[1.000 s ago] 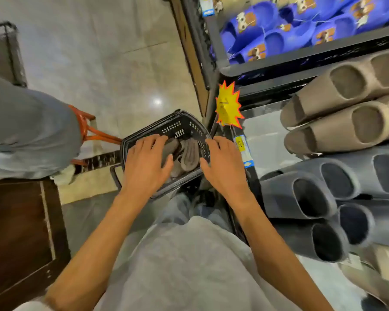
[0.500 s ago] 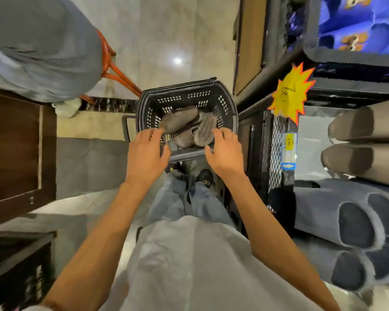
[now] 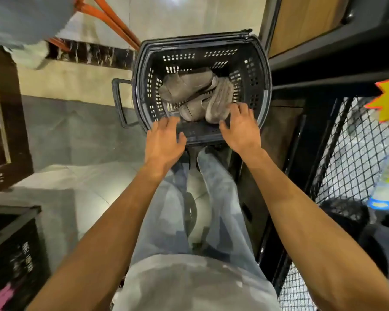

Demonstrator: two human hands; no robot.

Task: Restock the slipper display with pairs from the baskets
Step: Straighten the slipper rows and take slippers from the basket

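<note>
Right hand [image 3: 240, 129] now reaching further into the black perforated plastic basket [image 3: 245, 70], fingers apart and holding nothing, just beside the grey-brown fuzzy slippers [image 3: 189, 86] heaped inside it, left hand [image 3: 163, 142] spread empty over the near rim

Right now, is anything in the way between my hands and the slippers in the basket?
Nothing visible. The basket is open-topped and the brown slippers lie uncovered. The right hand hovers spread at their near end; the left hand is over the near rim.
</note>
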